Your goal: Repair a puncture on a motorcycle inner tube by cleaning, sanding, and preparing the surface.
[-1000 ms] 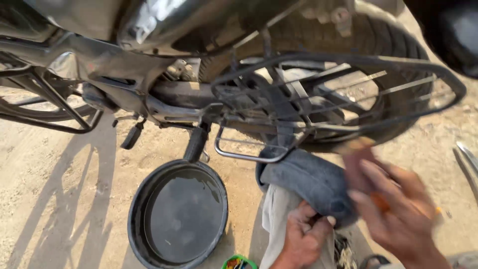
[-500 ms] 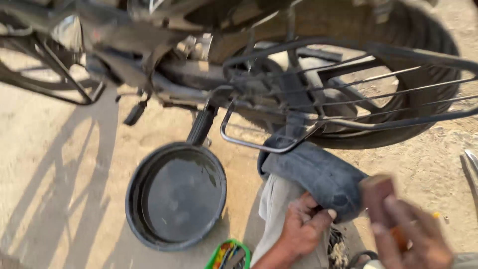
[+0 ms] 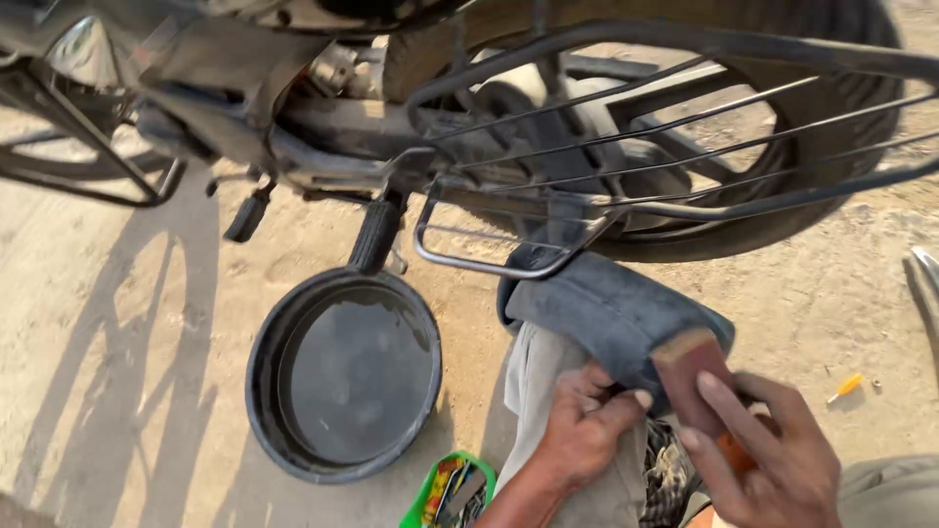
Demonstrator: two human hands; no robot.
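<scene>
A black rubber inner tube (image 3: 611, 313) is draped over my knee (image 3: 543, 391) below the motorcycle's rear wheel (image 3: 685, 127). My left hand (image 3: 582, 430) grips the tube's near edge and pins it against my leg. My right hand (image 3: 773, 455) holds a small reddish-brown rubbing block (image 3: 690, 376), pressed flat on the tube's right end. An orange part shows under my right fingers.
A round black basin of dark water (image 3: 342, 376) sits on the sandy ground to the left. A green tray of small items (image 3: 450, 489) lies at the bottom edge. The motorcycle's footpeg (image 3: 245, 215) and metal side guard (image 3: 606, 186) hang just above. A small orange piece (image 3: 843, 387) lies right.
The view has dropped and drawn closer. My right hand with the block has moved from the right down onto the tube. My left hand stays gripping the tube.
</scene>
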